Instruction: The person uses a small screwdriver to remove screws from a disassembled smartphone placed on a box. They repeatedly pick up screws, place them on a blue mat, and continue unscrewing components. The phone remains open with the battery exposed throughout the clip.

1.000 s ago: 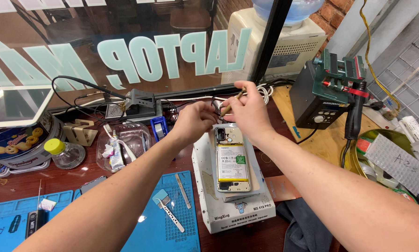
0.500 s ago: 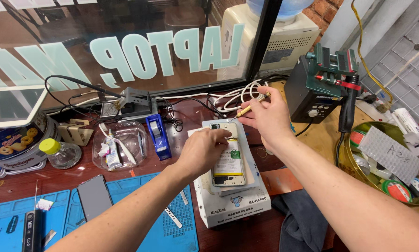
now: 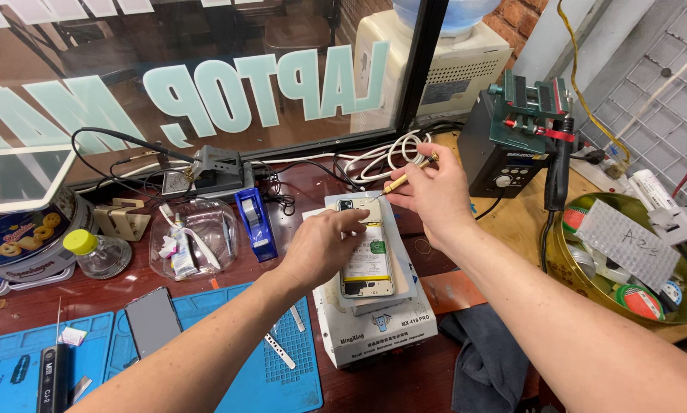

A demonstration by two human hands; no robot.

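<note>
An opened phone (image 3: 367,262), back cover off and battery showing, lies on a white heating pad unit (image 3: 376,323) at the centre of the desk. My left hand (image 3: 324,243) rests its fingertips on the phone's upper left part, pressing it down. My right hand (image 3: 433,195) hovers just beyond the phone's top edge and grips a thin yellow-handled screwdriver (image 3: 402,180), its tip pointing down-left toward the phone's top.
A blue work mat (image 3: 229,359) with metal pry tools and a dark phone (image 3: 152,321) lies at left. A clear plastic tub (image 3: 194,237), blue tape dispenser (image 3: 253,218), small bottle (image 3: 95,252), cookie tin (image 3: 22,237), soldering station (image 3: 512,141) and round yellow tray (image 3: 626,260) ring the area.
My left hand came down from beside the right hand onto the phone. My right hand stayed past the phone's top edge, and the screwdriver it holds now shows plainly. The view shifted slightly.
</note>
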